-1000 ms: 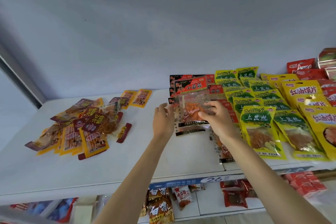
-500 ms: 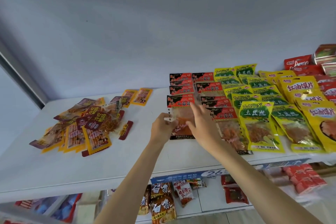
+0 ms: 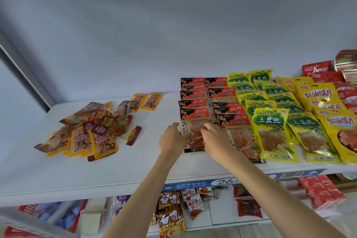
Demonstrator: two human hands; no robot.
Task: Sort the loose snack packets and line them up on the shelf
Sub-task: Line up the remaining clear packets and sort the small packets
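- The red-and-black packet (image 3: pixel 194 133), which was lifted a second ago, is now lying flat on the shelf (image 3: pixel 135 170) at the front of its own column.
- Both hands are resting on it: the left hand (image 3: pixel 172 139) is pressing its left edge, the right hand (image 3: pixel 214 137) its right side, neither one clenching.
- That column is growing forward beside the yellow-green packets (image 3: pixel 270 131).
- The loose pile (image 3: pixel 92 129) is waiting well apart to the left, unsorted.

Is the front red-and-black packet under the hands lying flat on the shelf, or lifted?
Flat. The packet lies face up on the shelf, both hands resting on it.
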